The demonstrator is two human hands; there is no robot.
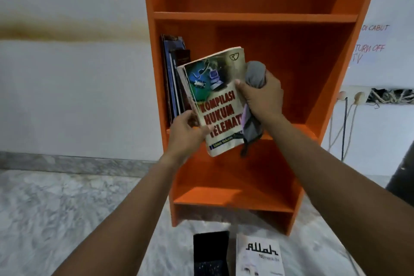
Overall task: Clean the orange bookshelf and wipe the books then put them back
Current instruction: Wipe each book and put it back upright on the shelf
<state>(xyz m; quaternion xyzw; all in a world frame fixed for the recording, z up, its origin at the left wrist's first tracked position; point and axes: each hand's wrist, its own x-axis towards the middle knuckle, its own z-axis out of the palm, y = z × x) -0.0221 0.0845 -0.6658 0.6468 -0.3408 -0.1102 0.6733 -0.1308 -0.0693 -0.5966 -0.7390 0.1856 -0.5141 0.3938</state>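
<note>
The orange bookshelf [255, 18] stands in front of me against a white wall. Several dark books [173, 78] stand upright at the left end of its middle shelf. I hold a worn paperback [218, 101] with red title letters tilted in front of that shelf. My left hand [187, 132] grips the book's lower left corner and spine. My right hand [261, 96] pinches the book's right edge with the thumb and also holds a bunched grey cloth [255, 74], whose tail hangs below the hand.
On the marble floor in front of the shelf lie a black book [211, 253] and a white book [259, 257]. Wall sockets with cables [349, 98] are to the right, beside handwritten paper notes [369, 47]. A dark object [403, 177] stands at the right edge.
</note>
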